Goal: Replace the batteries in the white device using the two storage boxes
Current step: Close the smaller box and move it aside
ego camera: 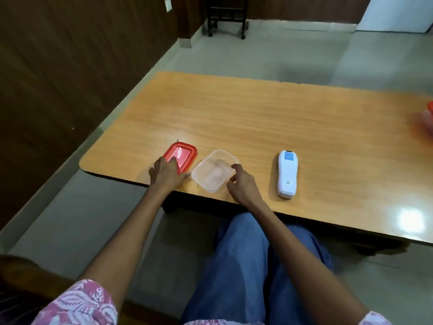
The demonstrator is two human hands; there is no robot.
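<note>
**Currently: red lid being touched by left hand, right hand being held at clear box**

Nearest the camera, blue jeans [246, 266] and a pink patterned sleeve [86, 303] are being worn by the seated person. Both bare forearms are being stretched out to the near edge of the wooden table [257, 113].

The left hand [165, 172] is being laid flat on the near end of the red lid [184, 154], with fingers fairly straight and spread, and nothing is being gripped. Whether a box is sitting under that lid cannot be told.

The right hand [241, 184] is being held at the right side of the clear box [212, 172], with fingers loosely curled and a narrow gap between thumb and forefinger. Whether the rim is being pinched or only approached cannot be told.

The clear box is being kept uncovered, just right of the red lid and close to the near table edge.

The white device [286, 174] is being left lying flat to the right of the right hand, apart from it and untouched, long axis pointing away from the person.

Farther off, a blurred red object [427, 116] is being cut by the right frame edge. Beyond the table, a dark wheeled frame [226, 17] is being kept on the pale floor by the wood-panelled wall.
</note>
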